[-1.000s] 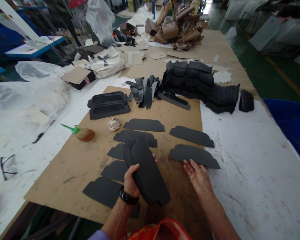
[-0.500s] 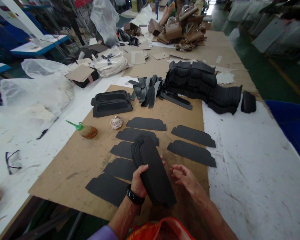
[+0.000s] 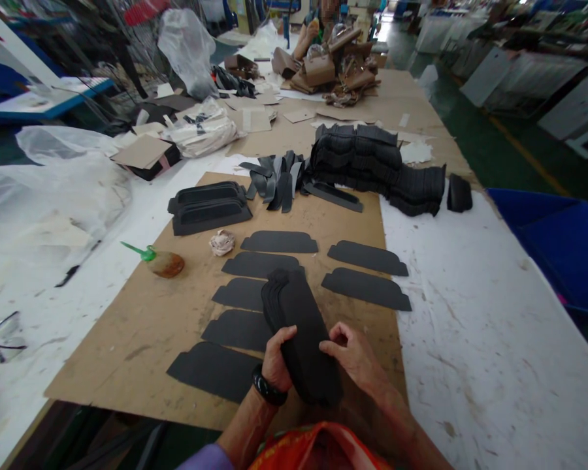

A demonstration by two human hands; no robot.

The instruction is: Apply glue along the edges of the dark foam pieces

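A thick stack of flat black panels (image 3: 304, 313), with rounded corners and a notched end, tilts in my left hand (image 3: 278, 360). That hand is closed around the stack's left side, thumb on top, the other fingers hidden beneath. At the right edge, my right hand (image 3: 355, 358) pinches the stack, its thumb on the top panel. Single panels of the same shape lie flat on a brown board (image 3: 127, 339): a column on the left, including a front panel (image 3: 218, 371), and a right-hand pair with an upper panel (image 3: 367, 256) and a lower panel (image 3: 366, 288).
A green-tipped squeeze bottle (image 3: 164, 262) lies left, near a crumpled wad (image 3: 222, 242). Behind are stacked black pieces (image 3: 210, 205), loose strips (image 3: 277, 179) and a long black pile (image 3: 362, 160). Glasses (image 3: 6, 336) rest far left; a blue bin (image 3: 543, 241) stands right.
My right hand has moved left from beside the stack and now grips its right edge. The left hand still holds the stack. The view has shifted slightly to the right.
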